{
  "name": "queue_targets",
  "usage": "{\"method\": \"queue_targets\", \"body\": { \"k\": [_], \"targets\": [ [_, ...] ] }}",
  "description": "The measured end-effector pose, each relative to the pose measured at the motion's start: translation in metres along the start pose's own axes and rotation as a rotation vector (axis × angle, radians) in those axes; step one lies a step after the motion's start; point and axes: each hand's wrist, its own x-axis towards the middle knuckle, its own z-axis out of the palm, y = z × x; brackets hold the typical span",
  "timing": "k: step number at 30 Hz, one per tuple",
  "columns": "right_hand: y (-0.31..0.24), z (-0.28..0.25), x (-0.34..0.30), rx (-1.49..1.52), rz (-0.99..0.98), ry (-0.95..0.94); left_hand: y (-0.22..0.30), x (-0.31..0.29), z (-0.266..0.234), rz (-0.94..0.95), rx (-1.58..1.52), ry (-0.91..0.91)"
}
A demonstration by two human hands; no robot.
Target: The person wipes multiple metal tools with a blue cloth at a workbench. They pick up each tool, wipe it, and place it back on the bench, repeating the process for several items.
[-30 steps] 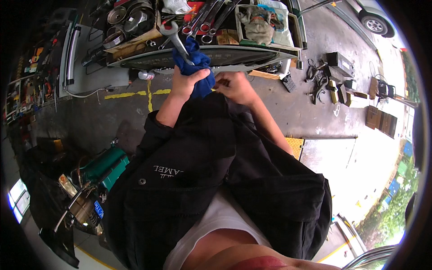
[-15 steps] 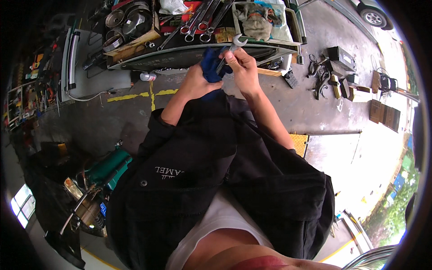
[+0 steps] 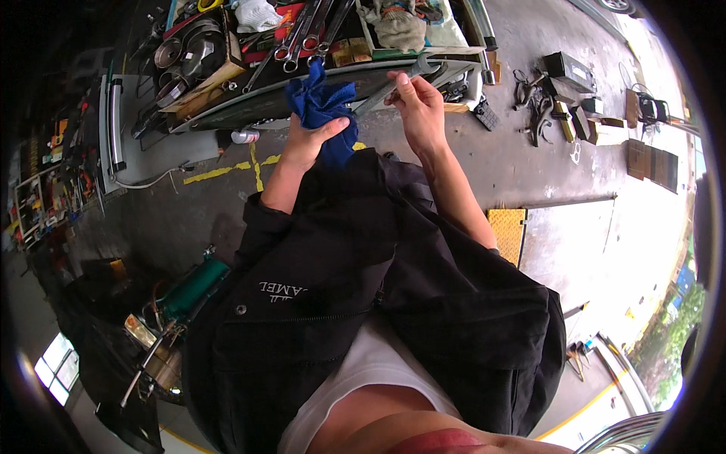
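Gripping a bunched blue rag [image 3: 321, 106], the left hand [image 3: 306, 144] sits just beside the right hand [image 3: 420, 106], which pinches a steel wrench [image 3: 397, 82] by its shank, the tool held apart from the cloth. Wiping looks unfinished. At twelve o'clock, the cluttered tabletop [image 3: 227, 76] carries more spanners [image 3: 299, 38] and round metal pans [image 3: 178, 64].

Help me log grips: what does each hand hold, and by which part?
Left hand clutches a bunched blue rag; right hand pinches a wrench mid-shank.
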Motion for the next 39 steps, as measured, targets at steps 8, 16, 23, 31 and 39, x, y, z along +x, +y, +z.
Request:
{"method": "queue_targets", "body": {
  "k": [8,16,23,31,39],
  "targets": [
    [0.004,-0.026,-0.013,0.038,-0.041,-0.107,-0.007,-0.003,0.017,-0.139,-0.131,0.001],
    [0.015,-0.046,-0.016,0.086,0.094,-0.040,-0.004,-0.011,0.034,-0.058,0.492,-0.053],
    [0.030,-0.047,-0.026,0.149,0.200,-0.054,-0.030,-0.051,0.034,-0.037,0.302,0.187],
    [0.063,-0.052,-0.048,0.195,0.290,-0.156,-0.044,-0.099,0.011,-0.100,0.230,0.238],
    [0.055,-0.041,-0.084,0.284,0.247,-0.179,-0.065,-0.123,0.003,0.068,0.003,0.266]
  ]
}}
